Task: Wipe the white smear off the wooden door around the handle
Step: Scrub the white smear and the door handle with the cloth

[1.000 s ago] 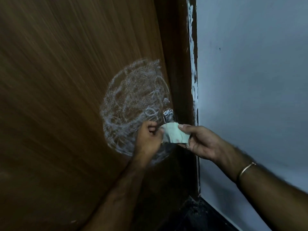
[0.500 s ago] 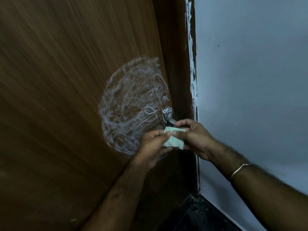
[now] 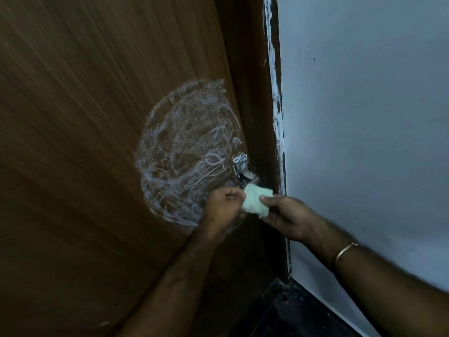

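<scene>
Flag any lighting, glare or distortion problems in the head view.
Head view: dim overall, the wooden door darkest lower left; glare only on the metal handle; wide-angle bending of the door frame; white smear and cloth stay legible.

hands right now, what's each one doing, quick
Left hand: fingers curled, gripping one end of the cloth.
Right hand: pinching the other end of the same cloth.

One view only: your head camera, wide-angle, tilted down and forward. Close to wooden door (image 3: 85, 142), which fills left; wall (image 3: 364, 117) fills right. Your forearms enter from bottom edge. No second view.
</scene>
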A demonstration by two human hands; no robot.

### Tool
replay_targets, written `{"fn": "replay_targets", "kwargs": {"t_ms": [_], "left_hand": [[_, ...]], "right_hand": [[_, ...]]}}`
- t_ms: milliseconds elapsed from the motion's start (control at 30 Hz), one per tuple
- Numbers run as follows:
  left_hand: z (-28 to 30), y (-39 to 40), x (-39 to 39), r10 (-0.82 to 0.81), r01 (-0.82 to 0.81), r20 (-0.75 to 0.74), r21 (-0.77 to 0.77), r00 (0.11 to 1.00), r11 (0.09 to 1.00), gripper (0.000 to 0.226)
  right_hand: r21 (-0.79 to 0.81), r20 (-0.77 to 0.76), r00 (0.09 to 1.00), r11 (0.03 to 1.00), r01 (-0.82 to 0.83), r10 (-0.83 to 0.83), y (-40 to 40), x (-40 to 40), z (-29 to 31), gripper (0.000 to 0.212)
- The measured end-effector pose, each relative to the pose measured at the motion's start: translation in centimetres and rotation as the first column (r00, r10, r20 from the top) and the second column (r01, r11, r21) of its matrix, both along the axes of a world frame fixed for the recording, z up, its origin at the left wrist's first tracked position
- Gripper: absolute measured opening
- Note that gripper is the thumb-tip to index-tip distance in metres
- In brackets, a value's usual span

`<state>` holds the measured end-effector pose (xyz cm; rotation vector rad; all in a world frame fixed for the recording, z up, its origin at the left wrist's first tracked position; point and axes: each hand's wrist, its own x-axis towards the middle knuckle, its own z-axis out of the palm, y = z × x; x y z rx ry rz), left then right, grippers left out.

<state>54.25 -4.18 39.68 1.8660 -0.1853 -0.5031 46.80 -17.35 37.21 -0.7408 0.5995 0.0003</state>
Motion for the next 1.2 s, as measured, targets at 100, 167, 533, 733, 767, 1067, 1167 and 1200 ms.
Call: {"fn": "replay_targets", "kwargs": {"t_ms": [100,167,533,733,767,1067,1167,1200], "left_hand": [[0.0,-0.3,0.6,-0.019,-0.051,0.327,0.204,0.945,0.978,0.012],[0.0,-0.6,1.0,-0.101,-0.047,0.428,0.321,0.898,0.946,0.013],[-0.5,-1.0,1.5,-0.357,0.020,0.522,0.544,0.775,0.839,0.025],[-0.3,-1.0,1.7,-0.341,0.013,0.501,0.548,0.795,0.836,0.022],[-0.4,-1.1,1.8,-0.331,0.008,0.502,0.543,0.799,0.840,0.022],[-0.3,-1.1,1.7,-0.348,0.008,0.514,0.553,0.784,0.833,0.016],[-0.2,-1.2,1.8,-0.358,0.029,0.487,0.561,0.796,0.827,0.017],[-0.2,-1.2,1.8,-0.356,0.029,0.483,0.561,0.800,0.827,0.017]], "right_hand": [[-0.623,0.063,0.963,0.744,0.242,-0.261,-0.6,1.8,0.0,0.004],[-0.930,0.291,0.938,0.173,0.324,-0.191,-1.1,2.8,-0.2,0.010],[-0.888,0.069,0.964,-0.424,0.177,0.258,-2.0,5.1,-2.1,0.032],[-0.934,0.020,0.956,-0.337,0.123,0.293,-2.1,5.7,-1.6,0.029],[-0.929,-0.008,0.945,-0.352,0.113,0.327,-2.5,5.4,-1.4,0.032],[-0.954,-0.065,0.963,-0.299,0.016,0.260,-2.5,5.8,-0.4,0.029],[-0.948,-0.122,0.955,-0.316,-0.032,0.269,-4.1,5.3,-0.6,0.036],[-0.959,-0.118,0.965,-0.278,-0.050,0.235,-4.1,5.9,-0.5,0.035]]}}
